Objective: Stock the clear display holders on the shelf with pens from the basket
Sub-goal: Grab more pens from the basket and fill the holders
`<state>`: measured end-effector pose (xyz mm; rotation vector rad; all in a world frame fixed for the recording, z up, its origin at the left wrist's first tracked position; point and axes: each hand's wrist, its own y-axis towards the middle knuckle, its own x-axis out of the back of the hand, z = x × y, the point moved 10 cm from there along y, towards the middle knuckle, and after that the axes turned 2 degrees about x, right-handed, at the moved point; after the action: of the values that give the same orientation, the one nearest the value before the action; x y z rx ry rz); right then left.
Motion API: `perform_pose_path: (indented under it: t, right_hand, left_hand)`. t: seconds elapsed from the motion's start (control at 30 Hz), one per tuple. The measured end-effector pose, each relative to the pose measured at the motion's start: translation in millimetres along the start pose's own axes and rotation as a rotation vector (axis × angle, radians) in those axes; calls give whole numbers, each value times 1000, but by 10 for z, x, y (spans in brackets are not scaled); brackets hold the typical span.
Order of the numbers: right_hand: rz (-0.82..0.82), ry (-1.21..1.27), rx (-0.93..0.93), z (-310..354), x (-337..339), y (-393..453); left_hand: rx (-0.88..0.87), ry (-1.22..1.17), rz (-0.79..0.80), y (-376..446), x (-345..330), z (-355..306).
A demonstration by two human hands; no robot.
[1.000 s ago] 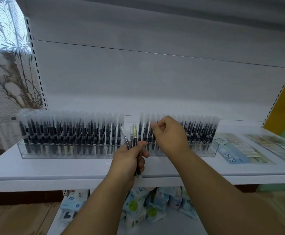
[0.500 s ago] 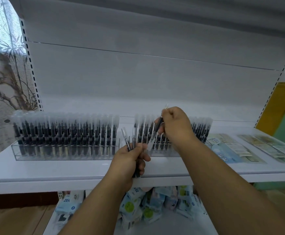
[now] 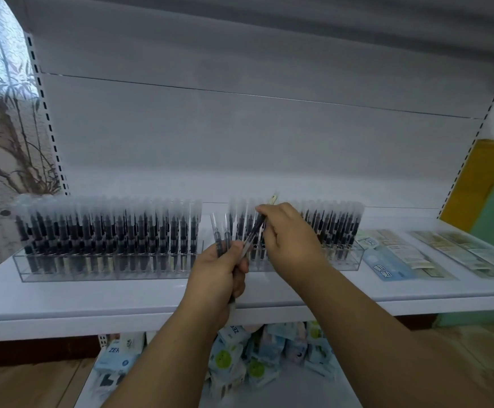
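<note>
Pens (image 3: 221,237) in the left hand (image 3: 217,285) are gripped as a bundle, lower ends hidden; right hand (image 3: 291,235) pinches one pen (image 3: 254,231) before the right holder (image 3: 348,260); shelf (image 3: 122,293) front edge lies bare.

White shelf (image 3: 122,298), flat board with a raised front lip. On it, left to right: one long clear display holder (image 3: 63,267), filled with upright dark pens (image 3: 116,231) under frosted caps; a narrow gap; a second clear display holder (image 3: 346,260), likewise filled with upright pens, its left part hidden behind hands; just beside its right end, flat blue-and-white packets (image 3: 393,260) lying face up; further right, near the edge of view, rows of flat pale green-and-cream packets (image 3: 475,254), print unreadable.
</note>
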<state>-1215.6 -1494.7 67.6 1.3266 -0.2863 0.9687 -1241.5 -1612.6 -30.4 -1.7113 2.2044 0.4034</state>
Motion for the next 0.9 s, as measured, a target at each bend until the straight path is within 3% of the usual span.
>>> perform_pose_path:
  t: [0.13, 0.4, 0.9]
  right_hand:
    - [26, -225, 106, 49, -90, -58]
    - [-56, 178, -354, -427, -104, 33]
    - [0, 74, -343, -373, -240, 170]
  left_hand:
    - [17, -104, 24, -13, 1, 4]
    - [-17, -120, -80, -2, 167, -3]
    - [17, -75, -121, 30, 248, 55]
